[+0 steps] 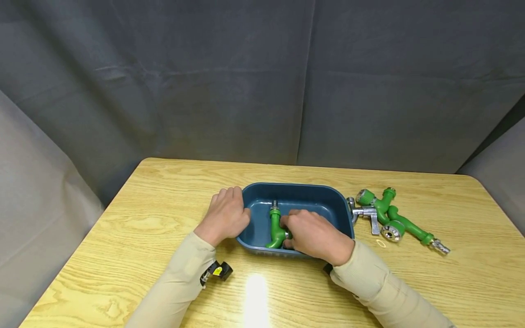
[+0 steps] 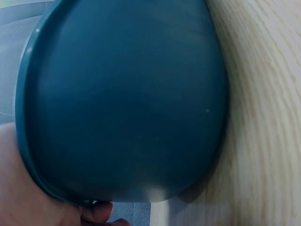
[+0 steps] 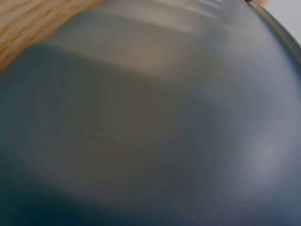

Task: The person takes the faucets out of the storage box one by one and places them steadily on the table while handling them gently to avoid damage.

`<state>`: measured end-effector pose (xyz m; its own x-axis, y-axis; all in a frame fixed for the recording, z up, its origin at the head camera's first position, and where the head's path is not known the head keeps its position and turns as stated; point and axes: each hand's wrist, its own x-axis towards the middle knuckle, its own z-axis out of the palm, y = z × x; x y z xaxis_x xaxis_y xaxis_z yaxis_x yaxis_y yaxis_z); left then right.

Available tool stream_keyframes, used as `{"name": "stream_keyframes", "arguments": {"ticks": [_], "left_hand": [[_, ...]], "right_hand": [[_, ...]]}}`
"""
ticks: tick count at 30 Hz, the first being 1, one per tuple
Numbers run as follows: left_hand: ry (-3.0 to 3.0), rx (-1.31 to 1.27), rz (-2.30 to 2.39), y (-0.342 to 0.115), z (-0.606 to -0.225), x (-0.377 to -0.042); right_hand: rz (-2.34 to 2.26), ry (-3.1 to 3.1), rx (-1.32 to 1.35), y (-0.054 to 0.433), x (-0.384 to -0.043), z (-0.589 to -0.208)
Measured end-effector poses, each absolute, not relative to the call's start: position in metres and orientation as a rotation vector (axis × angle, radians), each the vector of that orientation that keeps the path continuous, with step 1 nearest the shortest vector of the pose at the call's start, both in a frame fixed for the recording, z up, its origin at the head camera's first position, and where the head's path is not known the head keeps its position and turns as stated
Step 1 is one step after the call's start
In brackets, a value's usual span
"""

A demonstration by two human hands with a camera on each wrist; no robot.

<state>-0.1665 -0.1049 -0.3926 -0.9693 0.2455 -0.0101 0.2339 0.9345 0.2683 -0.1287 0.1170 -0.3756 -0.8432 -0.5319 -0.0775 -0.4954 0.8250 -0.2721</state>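
Note:
A dark blue plastic tub sits on the table. My left hand grips its left rim, and the left wrist view shows the hand at the edge of the tub wall. Inside the tub lies a green tap with a metal threaded end pointing away from me. My right hand reaches over the near rim and holds this tap at its handle side; the fingertips are partly hidden. Only the tub's outer wall fills most of the right wrist view, blurred.
Right of the tub lie a silver tap and two green taps, one farther back and one nearer. A thin yellowish ring is on the wooden table. A grey curtain hangs behind.

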Motion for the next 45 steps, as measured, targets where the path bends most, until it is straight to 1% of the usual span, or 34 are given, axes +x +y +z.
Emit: {"name": "stream_keyframes", "arguments": {"ticks": [24,45], "left_hand": [[3.047,0.377,0.419,-0.1050,-0.3936,-0.1660],[3.051,0.398,0.415,-0.1050,-0.3935,-0.1669]], "right_hand": [[-0.321,2.946,-0.939,0.1231,-0.1296,-0.3767],[-0.311,2.972,-0.990,0.1260,-0.1265,-0.3703]]}}
